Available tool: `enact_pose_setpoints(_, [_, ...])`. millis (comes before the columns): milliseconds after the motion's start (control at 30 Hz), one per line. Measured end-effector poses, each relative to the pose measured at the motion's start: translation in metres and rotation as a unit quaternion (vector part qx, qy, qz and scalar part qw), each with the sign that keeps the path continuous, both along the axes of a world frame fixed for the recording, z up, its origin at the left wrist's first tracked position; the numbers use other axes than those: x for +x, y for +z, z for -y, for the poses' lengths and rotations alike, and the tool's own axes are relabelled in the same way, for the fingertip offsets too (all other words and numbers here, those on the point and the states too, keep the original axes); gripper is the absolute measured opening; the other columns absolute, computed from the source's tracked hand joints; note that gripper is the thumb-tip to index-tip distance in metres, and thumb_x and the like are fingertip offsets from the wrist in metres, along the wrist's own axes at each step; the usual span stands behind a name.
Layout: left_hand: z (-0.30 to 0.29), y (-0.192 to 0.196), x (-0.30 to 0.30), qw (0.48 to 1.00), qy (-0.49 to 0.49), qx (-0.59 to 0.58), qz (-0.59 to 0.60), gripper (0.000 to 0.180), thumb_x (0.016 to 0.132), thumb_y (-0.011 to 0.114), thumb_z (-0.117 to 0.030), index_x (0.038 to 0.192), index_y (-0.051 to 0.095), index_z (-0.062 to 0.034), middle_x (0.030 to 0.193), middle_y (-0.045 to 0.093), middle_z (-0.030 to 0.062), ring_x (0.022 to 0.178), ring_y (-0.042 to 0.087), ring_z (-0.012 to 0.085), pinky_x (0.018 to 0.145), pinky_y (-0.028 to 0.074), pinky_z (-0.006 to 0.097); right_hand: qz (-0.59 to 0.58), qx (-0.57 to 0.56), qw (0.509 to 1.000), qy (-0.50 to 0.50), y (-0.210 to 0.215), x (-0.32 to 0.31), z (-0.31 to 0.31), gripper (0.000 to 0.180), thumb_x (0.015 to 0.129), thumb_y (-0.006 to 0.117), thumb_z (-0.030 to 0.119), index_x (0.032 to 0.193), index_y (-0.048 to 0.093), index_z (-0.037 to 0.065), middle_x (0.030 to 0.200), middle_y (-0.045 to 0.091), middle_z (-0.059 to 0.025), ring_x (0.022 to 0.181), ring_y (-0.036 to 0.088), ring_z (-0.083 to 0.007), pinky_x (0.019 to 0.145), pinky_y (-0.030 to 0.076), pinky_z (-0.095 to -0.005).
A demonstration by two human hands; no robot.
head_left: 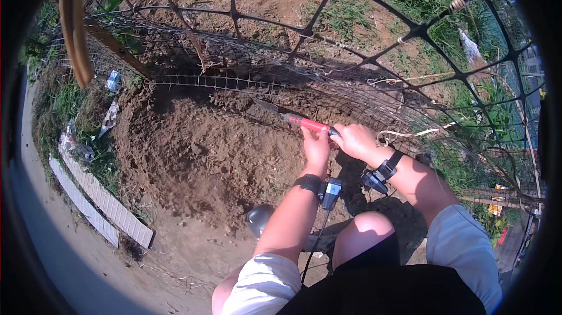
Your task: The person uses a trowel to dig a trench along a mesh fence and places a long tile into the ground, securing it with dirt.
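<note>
A hand trowel with a red and black handle is held in both my hands over loose brown soil. Its narrow metal blade points up and to the left, toward the foot of the net fence. My left hand pinches the red part of the handle. Around the black rear end of the handle my right hand is closed. The dug soil spreads to the left of my hands. Whether the blade tip touches the soil is hard to tell.
Black net fencing hangs across the top and right. A wooden post leans at the upper left. Two pale strips lie beside a paved path. Grass and litter edge both sides. My shoe rests at the soil's near edge.
</note>
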State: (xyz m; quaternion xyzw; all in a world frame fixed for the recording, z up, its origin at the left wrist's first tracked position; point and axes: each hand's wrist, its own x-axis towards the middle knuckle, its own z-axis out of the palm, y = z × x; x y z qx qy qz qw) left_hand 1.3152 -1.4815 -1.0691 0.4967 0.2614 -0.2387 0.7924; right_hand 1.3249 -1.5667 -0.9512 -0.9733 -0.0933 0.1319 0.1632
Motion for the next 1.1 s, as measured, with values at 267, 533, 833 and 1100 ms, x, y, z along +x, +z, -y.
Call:
enact_pose_setpoints(267, [0.017,0.017,-0.011,0.994,-0.064,-0.051,0.071,0.071,0.087,0.049,-0.012,0.137,-0.001,-0.0035,0.076,0.053,0.0028,0.063,0.05,0.0078,0.05,0.042,0.021,-0.006,-0.002,1.0,-0.019,0.013,-0.015,0.044,0.028,0.081,0.051,0.034,0.088,0.06,0.009,0.074,0.061,-0.0166,0.07,0.059,-0.0354,0.063,0.046,-0.0435])
enact_pose_setpoints(533, [0.068,-0.005,-0.07,0.993,-0.06,0.016,0.096,0.053,0.085,0.053,-0.02,0.122,0.025,0.0063,0.075,0.06,0.0111,0.061,0.057,0.0157,0.054,0.045,0.027,-0.189,-0.12,0.975,-0.011,0.039,-0.062,0.089,0.032,0.078,0.055,0.036,0.099,0.058,0.012,0.077,0.061,-0.0158,0.072,0.06,-0.0322,0.063,0.047,-0.0406])
enact_pose_setpoints(833, [0.099,-0.028,-0.078,1.0,0.018,-0.021,0.008,0.058,0.081,0.055,-0.027,0.121,0.029,0.0058,0.086,0.061,0.0205,0.08,0.061,0.032,0.072,0.047,0.039,-0.07,-0.142,0.986,0.048,0.049,-0.074,0.067,0.038,0.071,0.063,0.022,0.105,0.053,0.009,0.081,0.061,-0.0158,0.076,0.059,-0.0329,0.069,0.047,-0.0399])
enact_pose_setpoints(1100, [0.091,-0.015,-0.08,0.987,-0.027,-0.027,0.154,0.055,0.082,0.055,-0.016,0.12,0.021,0.0054,0.069,0.057,0.0078,0.056,0.056,0.0142,0.045,0.045,0.027,-0.106,-0.15,0.982,0.03,0.057,-0.083,0.067,0.04,0.078,0.052,0.028,0.112,0.046,0.008,0.084,0.061,-0.0204,0.076,0.059,-0.0377,0.068,0.047,-0.0448])
